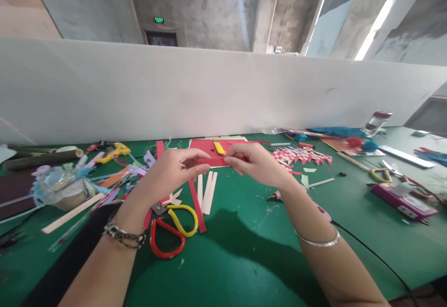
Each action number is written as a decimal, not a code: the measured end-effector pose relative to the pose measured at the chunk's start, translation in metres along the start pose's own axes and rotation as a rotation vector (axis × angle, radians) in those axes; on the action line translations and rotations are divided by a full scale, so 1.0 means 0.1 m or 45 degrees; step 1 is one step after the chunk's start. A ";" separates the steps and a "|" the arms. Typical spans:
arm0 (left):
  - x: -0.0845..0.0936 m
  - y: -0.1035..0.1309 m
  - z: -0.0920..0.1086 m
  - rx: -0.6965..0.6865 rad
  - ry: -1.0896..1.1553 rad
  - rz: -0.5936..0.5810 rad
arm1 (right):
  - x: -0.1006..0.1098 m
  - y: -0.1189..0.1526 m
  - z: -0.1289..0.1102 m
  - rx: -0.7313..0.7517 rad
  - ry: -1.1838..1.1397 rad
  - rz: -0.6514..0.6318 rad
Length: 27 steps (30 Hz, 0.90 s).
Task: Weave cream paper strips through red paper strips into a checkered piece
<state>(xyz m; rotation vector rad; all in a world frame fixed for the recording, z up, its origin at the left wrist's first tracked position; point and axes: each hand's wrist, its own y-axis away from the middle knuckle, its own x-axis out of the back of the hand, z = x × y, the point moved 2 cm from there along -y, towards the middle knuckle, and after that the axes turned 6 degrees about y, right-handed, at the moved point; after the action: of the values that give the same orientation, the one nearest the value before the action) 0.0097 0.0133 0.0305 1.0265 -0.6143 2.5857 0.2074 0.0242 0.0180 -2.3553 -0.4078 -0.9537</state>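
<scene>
A short red paper strip (217, 162) spans the gap between my two hands, raised over the green table. My left hand (171, 172) has its thumb and fingers closed at the strip's left end. At the other end, my right hand (256, 162) pinches the strip between thumb and fingertips. Behind it lie red paper sheets (200, 145) with a yellow utility knife (219, 147) on top. Below my left hand are scissors with one red and one yellow handle (183, 221), a long red strip (198, 209) and pale strips (209, 193).
A hot glue gun (316, 209) lies under my right forearm, its cord running right. Woven red-and-white paper (300, 155) is behind it. At left are a wrapped pot (70, 193) and a yellow glue gun (114, 152). A purple box (403, 201) sits right. A white partition (223, 93) bounds the back.
</scene>
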 end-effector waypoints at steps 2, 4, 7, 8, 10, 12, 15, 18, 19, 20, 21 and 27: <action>0.03 0.00 -0.01 0.030 -0.019 0.009 | 0.02 -0.01 0.02 0.005 -0.024 0.000; 0.04 0.00 -0.02 0.053 0.000 0.018 | 0.02 -0.01 0.03 0.007 -0.026 -0.002; 0.03 -0.01 -0.03 0.086 0.079 0.009 | 0.01 -0.01 0.05 0.012 -0.027 -0.005; 0.02 -0.02 -0.04 0.094 0.101 0.002 | 0.00 -0.01 0.05 0.017 -0.028 -0.009; 0.00 -0.02 -0.04 0.106 0.123 0.001 | 0.00 -0.01 0.06 0.025 -0.033 -0.011; -0.01 -0.02 -0.03 0.112 0.118 0.030 | 0.01 -0.01 0.05 0.031 -0.023 0.005; -0.03 -0.01 -0.01 0.127 0.062 0.058 | 0.00 0.00 0.02 0.067 0.022 0.008; -0.05 -0.01 -0.01 0.129 0.019 0.025 | -0.04 -0.01 -0.01 0.114 0.025 -0.047; -0.05 -0.01 -0.01 0.130 0.022 0.013 | -0.06 -0.01 -0.02 0.122 0.020 -0.063; -0.05 -0.01 -0.02 0.133 0.032 0.001 | -0.07 -0.01 -0.02 0.124 0.018 -0.075; -0.05 -0.01 -0.03 0.136 0.048 -0.013 | -0.07 -0.01 -0.03 0.124 0.019 -0.085; -0.01 0.00 0.00 0.146 0.106 -0.106 | -0.06 -0.02 -0.05 0.114 0.006 -0.108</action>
<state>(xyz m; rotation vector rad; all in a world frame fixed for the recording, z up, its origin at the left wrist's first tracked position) 0.0103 0.0129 0.0300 0.9521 -0.3983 2.6009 0.1994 0.0224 0.0172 -2.2700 -0.5408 -0.9597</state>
